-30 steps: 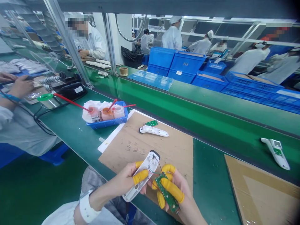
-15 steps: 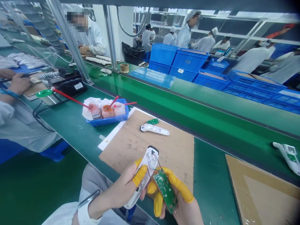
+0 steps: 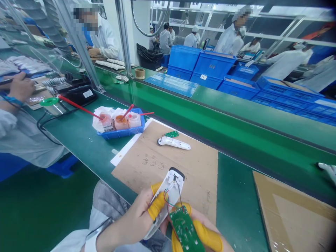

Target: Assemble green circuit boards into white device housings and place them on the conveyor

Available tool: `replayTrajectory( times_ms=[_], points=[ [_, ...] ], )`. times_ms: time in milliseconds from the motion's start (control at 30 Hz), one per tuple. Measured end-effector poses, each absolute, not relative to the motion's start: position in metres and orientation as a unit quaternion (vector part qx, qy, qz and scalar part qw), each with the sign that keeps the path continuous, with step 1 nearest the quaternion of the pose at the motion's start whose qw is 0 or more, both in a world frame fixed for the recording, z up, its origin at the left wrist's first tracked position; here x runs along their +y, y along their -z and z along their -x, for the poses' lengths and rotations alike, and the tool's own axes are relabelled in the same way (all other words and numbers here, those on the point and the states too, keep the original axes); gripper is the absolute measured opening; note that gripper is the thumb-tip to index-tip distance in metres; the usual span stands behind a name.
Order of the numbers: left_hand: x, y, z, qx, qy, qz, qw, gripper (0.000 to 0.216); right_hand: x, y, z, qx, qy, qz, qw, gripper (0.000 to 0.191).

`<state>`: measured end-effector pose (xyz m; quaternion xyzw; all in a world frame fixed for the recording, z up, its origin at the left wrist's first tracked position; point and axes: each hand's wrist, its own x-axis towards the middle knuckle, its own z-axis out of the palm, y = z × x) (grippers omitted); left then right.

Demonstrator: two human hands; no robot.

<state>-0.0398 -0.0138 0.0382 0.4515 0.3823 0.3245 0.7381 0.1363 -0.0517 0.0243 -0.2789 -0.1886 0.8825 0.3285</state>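
My left hand, in yellow finger cots, grips a white plastic housing half with a dark rounded tip. Thin red, green and dark wires run from inside the housing to a green circuit board. My right hand, also in yellow finger cots, holds that board by its edges, just right of the housing. Beyond my hands, a second white housing lies on a cardboard sheet, with a small green board beside it.
A blue tray of jars with red-handled brushes stands at the back left. Farther off run a green conveyor belt and stacked blue crates. More cardboard lies at right. A co-worker's hand is at far left.
The board in my right hand has moved down and turned more face-up. The housing in my left hand has shifted slightly right. On the belt, a white unit has slid right, partly out of view.
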Motion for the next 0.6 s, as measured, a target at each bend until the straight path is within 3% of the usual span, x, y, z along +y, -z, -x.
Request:
replayTrajectory(
  times_ms=[133,333,500,600],
  points=[
    [-0.023,-0.024,0.047,0.389,-0.336,-0.389,0.764,0.04,-0.035,-0.047,-0.142,-0.293,-0.849,0.284,0.336,0.045],
    [-0.024,-0.005,0.043,0.22,-0.344,-0.243,0.88,0.054,-0.03,-0.056,-0.16,-0.399,-0.777,0.371,0.316,0.043],
    [-0.009,-0.029,0.036,0.293,-0.304,-0.26,0.868,0.046,-0.029,-0.057,-0.167,-0.457,-0.732,0.439,0.25,0.041],
    [-0.007,-0.032,0.037,0.333,-0.298,-0.305,0.841,0.043,-0.035,-0.048,-0.17,-0.481,-0.656,0.514,0.271,0.043]
  ],
)
